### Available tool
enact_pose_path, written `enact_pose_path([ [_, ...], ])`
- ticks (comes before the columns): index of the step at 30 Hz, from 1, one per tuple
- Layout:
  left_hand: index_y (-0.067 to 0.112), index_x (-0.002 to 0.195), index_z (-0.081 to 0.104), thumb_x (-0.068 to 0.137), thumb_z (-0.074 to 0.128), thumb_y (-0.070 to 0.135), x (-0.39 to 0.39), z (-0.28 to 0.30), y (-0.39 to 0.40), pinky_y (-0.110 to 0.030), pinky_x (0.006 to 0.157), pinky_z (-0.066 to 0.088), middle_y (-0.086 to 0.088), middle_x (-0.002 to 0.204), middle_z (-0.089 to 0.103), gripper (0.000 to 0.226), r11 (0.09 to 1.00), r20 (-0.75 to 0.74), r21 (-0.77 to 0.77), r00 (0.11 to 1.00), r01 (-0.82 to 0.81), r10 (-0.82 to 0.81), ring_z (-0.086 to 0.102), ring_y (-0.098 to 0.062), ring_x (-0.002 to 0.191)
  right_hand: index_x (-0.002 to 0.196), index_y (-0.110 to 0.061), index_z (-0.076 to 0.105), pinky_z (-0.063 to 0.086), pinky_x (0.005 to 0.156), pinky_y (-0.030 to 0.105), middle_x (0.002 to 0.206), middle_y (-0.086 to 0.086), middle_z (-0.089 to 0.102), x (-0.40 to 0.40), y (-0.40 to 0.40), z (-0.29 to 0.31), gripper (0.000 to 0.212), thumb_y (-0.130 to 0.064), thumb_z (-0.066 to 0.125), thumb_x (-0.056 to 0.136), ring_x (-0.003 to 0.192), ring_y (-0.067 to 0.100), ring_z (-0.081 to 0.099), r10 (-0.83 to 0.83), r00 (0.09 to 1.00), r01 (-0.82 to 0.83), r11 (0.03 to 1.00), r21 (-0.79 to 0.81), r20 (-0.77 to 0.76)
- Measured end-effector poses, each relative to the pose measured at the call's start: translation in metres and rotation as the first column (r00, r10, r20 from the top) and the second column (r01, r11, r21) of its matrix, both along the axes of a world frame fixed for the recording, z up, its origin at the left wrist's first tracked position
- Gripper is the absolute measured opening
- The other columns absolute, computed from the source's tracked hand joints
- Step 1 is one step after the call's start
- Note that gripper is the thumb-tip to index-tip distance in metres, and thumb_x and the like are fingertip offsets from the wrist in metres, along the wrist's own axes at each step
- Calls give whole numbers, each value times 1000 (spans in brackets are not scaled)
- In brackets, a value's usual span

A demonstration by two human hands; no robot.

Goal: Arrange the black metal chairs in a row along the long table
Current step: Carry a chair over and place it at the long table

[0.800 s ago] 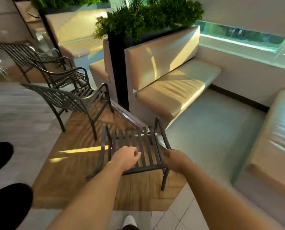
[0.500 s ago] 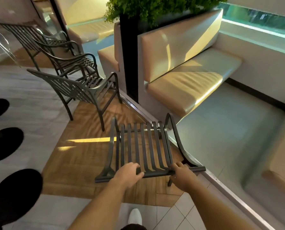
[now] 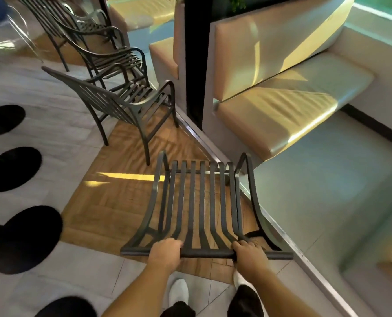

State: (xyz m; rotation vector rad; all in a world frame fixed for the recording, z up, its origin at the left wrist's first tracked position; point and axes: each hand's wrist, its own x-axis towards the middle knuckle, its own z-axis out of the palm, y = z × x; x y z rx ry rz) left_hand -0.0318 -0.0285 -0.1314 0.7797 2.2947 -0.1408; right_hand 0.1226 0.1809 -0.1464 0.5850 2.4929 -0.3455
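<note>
A black metal chair (image 3: 202, 202) with a slatted back stands right in front of me on the wooden floor patch. My left hand (image 3: 165, 252) and my right hand (image 3: 250, 253) both grip the top rail of its backrest. Ahead on the left stands a second black chair (image 3: 126, 106). Two more black chairs (image 3: 112, 58) stand in line behind it, toward the far left. No long table top shows in this view.
Round black bases (image 3: 26, 239) with poles line the left edge. A black planter column (image 3: 194, 53) and beige cushioned benches (image 3: 282, 92) stand close on the right, behind a metal floor strip (image 3: 288, 241). My white shoes (image 3: 179, 294) are below.
The chair has come toward me and now stands larger and nearer. Both hands have gone from reaching over the seat to gripping the backrest's top rail. My view has tilted downward.
</note>
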Motion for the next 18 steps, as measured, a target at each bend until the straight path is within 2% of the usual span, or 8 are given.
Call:
enact_pose_path([
  [3,26,131,65,102,56,14,4,-5,4,-36,98,52,-2,121,70,33,999,-60,-31,998,-38,36,65,-22,113,125,-24,58,47,102,37,126,1,64,-6,8,-5,24,-23,48,103,118,23,60,92,996,-92,996,-14,14],
  [6,33,151,48,103,48,4,12,-6,5,-38,103,49,-7,133,65,56,998,-109,20,992,-58,60,61,-29,122,125,-19,57,50,94,36,125,4,65,-11,20,-6,24,-21,45,105,116,25,63,197,978,-195,980,-39,64],
  [8,39,155,40,106,43,4,17,-2,7,-39,108,45,-7,143,59,61,998,-75,16,995,-63,64,55,-30,130,126,-20,56,51,93,36,124,4,65,-11,28,-7,24,-22,45,105,115,26,64,274,959,-269,961,-63,79],
  [12,46,151,44,106,44,9,35,-3,18,-37,110,44,2,145,58,58,987,-43,27,986,-159,160,54,-25,131,129,-24,51,49,91,37,121,4,66,-9,49,-1,28,-16,41,104,112,28,63,384,921,-376,919,-117,64],
  [18,42,149,49,107,50,22,62,-5,30,-40,110,44,-1,137,61,46,949,3,34,950,-312,312,56,-27,126,130,-28,54,50,89,36,117,1,68,-21,75,5,31,-17,44,103,108,25,65,493,869,-484,865,-135,44],
])
